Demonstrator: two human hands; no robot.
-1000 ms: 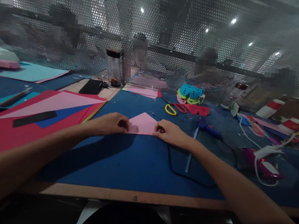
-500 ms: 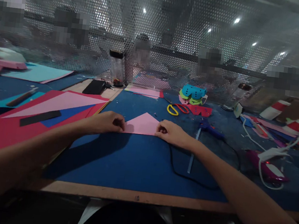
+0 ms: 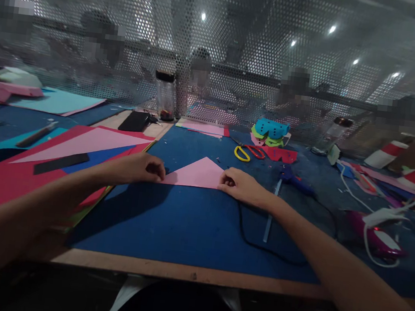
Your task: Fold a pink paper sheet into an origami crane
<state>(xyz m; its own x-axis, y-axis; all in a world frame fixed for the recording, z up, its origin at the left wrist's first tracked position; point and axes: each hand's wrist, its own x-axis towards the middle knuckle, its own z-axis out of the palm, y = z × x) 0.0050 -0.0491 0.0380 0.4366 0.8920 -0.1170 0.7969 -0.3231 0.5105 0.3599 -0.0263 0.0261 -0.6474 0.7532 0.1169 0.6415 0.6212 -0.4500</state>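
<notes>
At your left lies a stack of coloured sheets [image 3: 4, 178] (red, with pink and blue pieces on top). Your left hand [image 3: 141, 168], fingers curled in, pinches the left corner of the pink paper [image 3: 197, 173], a triangle lying flat on the blue mat [image 3: 191, 224] mid-table. Your right hand [image 3: 241, 186] pinches its right corner likewise. Farther right and beyond lie yellow-handled scissors [image 3: 242, 153] and a blue glue gun [image 3: 295, 179].

We count one pink folded paper triangle [image 3: 198, 173], one pair of yellow-and-red-handled scissors [image 3: 240, 153] and one flat black pouch [image 3: 134, 121].
</notes>
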